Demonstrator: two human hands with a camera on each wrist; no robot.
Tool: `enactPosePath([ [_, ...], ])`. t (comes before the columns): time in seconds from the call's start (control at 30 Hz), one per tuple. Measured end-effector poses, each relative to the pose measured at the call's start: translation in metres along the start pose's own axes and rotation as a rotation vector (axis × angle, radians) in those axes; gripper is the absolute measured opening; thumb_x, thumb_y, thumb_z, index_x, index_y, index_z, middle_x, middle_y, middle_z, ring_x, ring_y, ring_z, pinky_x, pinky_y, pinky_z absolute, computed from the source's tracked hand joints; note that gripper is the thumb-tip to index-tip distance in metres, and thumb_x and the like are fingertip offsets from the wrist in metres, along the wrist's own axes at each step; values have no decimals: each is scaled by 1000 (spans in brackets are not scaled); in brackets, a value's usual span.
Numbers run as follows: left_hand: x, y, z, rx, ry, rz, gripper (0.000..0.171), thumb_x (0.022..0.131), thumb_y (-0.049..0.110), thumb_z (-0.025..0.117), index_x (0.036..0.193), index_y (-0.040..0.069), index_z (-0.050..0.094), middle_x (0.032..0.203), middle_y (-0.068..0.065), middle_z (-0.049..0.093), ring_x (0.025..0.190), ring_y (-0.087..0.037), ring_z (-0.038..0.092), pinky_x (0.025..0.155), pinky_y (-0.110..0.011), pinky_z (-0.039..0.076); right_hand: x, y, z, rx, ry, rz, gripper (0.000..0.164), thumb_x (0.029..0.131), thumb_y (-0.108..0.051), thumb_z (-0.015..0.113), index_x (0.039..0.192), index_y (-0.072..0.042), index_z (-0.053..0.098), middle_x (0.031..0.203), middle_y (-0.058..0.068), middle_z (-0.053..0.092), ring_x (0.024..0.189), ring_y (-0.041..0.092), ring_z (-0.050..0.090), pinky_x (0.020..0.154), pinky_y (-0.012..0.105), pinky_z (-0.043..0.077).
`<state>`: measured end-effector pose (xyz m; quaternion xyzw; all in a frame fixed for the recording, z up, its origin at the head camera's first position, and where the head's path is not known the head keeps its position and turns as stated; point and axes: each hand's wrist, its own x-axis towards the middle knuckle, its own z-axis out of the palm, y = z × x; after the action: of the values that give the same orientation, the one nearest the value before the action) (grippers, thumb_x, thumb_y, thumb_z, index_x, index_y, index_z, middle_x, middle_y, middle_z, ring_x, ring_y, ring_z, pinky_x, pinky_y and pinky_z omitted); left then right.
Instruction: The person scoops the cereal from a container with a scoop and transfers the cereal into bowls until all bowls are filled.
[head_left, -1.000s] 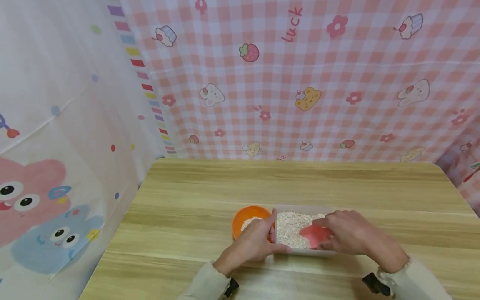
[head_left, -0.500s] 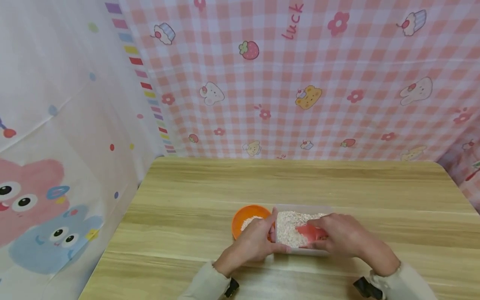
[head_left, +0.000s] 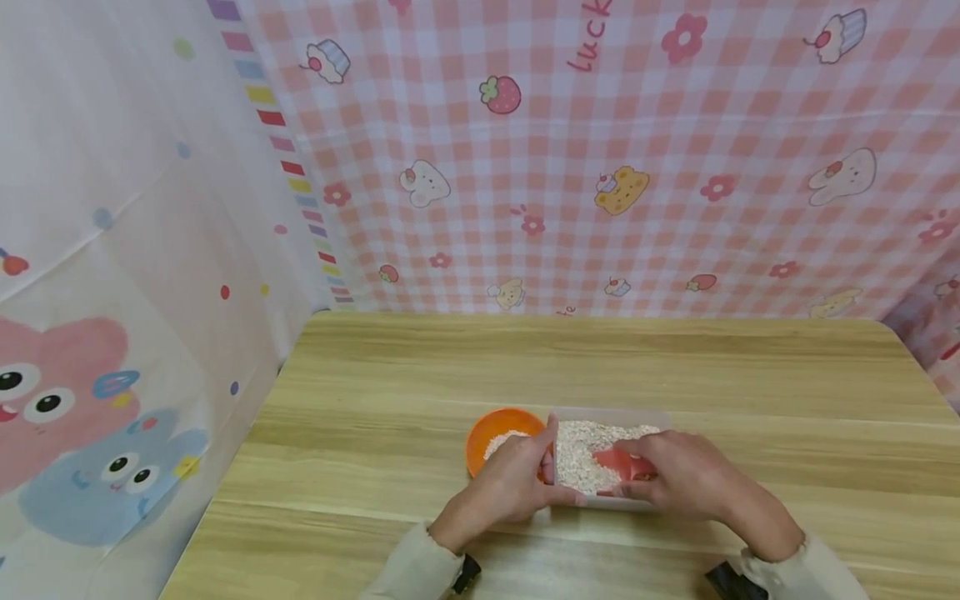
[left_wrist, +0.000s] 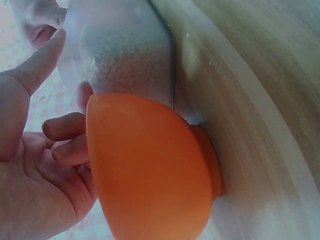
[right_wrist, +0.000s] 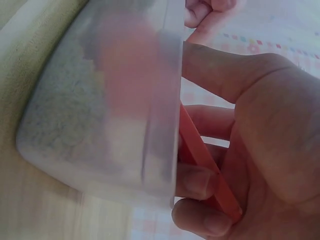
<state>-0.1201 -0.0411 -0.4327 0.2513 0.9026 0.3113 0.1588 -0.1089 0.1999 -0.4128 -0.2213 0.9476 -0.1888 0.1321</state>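
Observation:
A clear plastic box (head_left: 630, 502) of pale oat-like flakes (head_left: 581, 458) stands on the table. My left hand (head_left: 510, 479) holds the box's left end, its thumb along the near rim and its fingers at the end wall. My right hand (head_left: 686, 475) grips a red scoop (head_left: 617, 461), whose front is down in the flakes; in the right wrist view its handle (right_wrist: 202, 160) runs across the fingers. An orange bowl (head_left: 476, 442) holding some of the same flakes stands left of the box, partly hidden behind my left hand. In the left wrist view, fingers lie close by the bowl's rim.
The wood-grain table (head_left: 390, 375) reaches back to a pink checked cloth (head_left: 465, 167). A white patterned cloth (head_left: 172, 275) hangs along the left side. A few loose flakes (left_wrist: 188, 35) lie on the tabletop near the box.
My right hand has moved left, pushing the scoop further into the flakes, and has stayed about there over the last half second. My left hand keeps its place on the box.

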Motion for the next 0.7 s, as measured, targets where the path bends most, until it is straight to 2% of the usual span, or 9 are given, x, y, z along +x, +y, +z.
enactPosePath([
  [0.27,0,0,-1,0,2,13,105,78,43,82,155,1,25,68,14,51,56,-1,42,59,-15,40,-3,3,1,13,28,-13,47,81,-37,81,119,-11,70,80,-13,58,67,7,43,57,25,34],
  [0.47,-2,0,-1,-1,4,16,105,78,43,82,155,1,24,69,14,52,57,0,43,60,-16,40,-4,5,2,-16,75,-38,42,79,-34,82,114,-11,71,89,-8,65,72,6,48,60,27,39],
  [0.7,-1,-1,-1,3,10,20,106,78,43,83,155,1,24,69,15,51,57,1,43,60,-15,40,-4,4,1,-28,75,-21,47,79,-36,82,116,-9,71,98,-4,69,75,8,51,62,30,42],
])
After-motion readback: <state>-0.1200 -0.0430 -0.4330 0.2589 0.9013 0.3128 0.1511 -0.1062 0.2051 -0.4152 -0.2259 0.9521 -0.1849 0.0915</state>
